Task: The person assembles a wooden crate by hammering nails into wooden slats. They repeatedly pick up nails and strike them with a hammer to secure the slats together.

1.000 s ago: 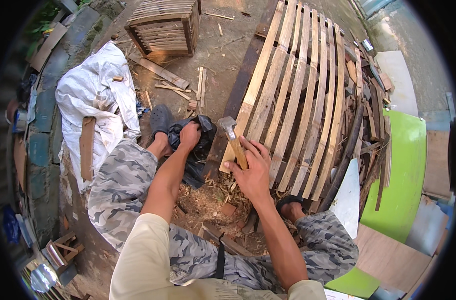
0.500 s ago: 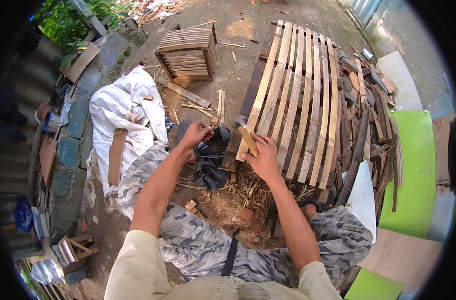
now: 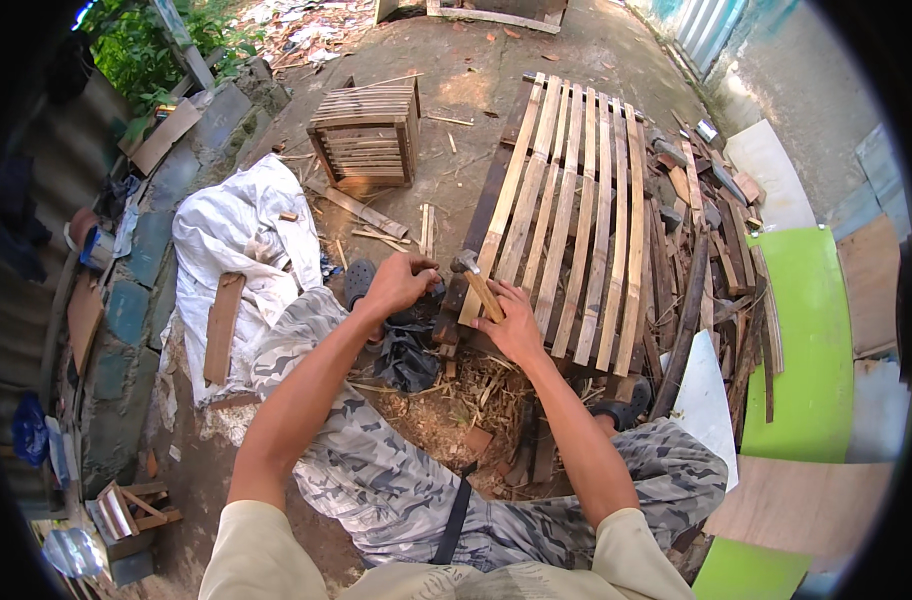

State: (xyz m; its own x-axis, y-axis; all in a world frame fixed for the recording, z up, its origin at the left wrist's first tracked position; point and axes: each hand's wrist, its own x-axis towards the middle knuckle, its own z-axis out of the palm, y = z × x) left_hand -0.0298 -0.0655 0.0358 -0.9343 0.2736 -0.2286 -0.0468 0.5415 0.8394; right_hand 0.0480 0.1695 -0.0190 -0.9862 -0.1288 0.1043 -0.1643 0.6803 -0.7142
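A slatted wooden panel [image 3: 566,215], with long light strips over dark beams, lies before me to the right. At its near left corner, my right hand [image 3: 511,326] grips the wooden handle of a hammer [image 3: 483,291], whose metal head points up and left. My left hand [image 3: 402,284] is just left of that corner, thumb and fingers pinched together; anything between them is too small to make out. Below it, a crumpled black plastic bag [image 3: 408,357] lies on the ground by my left foot, which wears a dark clog [image 3: 358,281].
A small slatted wooden crate [image 3: 364,140] stands farther off, with loose wood offcuts [image 3: 366,212] nearby. A white sack [image 3: 246,225] bearing a brown board [image 3: 223,328] lies left. Scrap wood [image 3: 711,215] and a green sheet [image 3: 801,340] are at right; shavings [image 3: 431,425] cover the ground between my legs.
The view has tilted up, showing a pale frame at the far edge. My left hand has come nearer the panel's corner. The hammer, still in my right hand, has shifted slightly toward me.
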